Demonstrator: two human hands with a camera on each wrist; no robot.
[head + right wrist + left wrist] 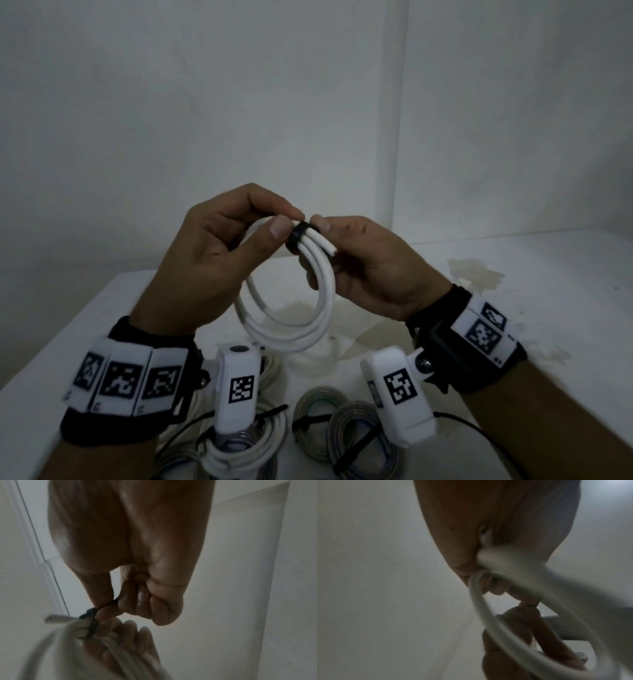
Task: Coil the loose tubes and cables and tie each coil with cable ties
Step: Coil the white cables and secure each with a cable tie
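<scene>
Both hands are raised above the white table [513, 308] with a coil of white tube [294, 335] between them. A black cable tie [298, 236] wraps the strands at the coil's top. My left hand [287, 222] pinches the coil just left of the tie, thumb in front. My right hand [320, 229] sits just right of the tie. In the right wrist view the right hand [109, 605] pinches the tie's [91, 616] tail between thumb and forefinger. The coil [488, 618] loops blurred under the left palm. One cut tube end [330, 248] sticks out towards the right hand.
Tied coils lie on the table near its front edge: a white one [246, 445] and two grey translucent ones [322, 401] [359, 431], each with a black tie. A pale stain [476, 277] marks the table at the right. A white wall stands close behind.
</scene>
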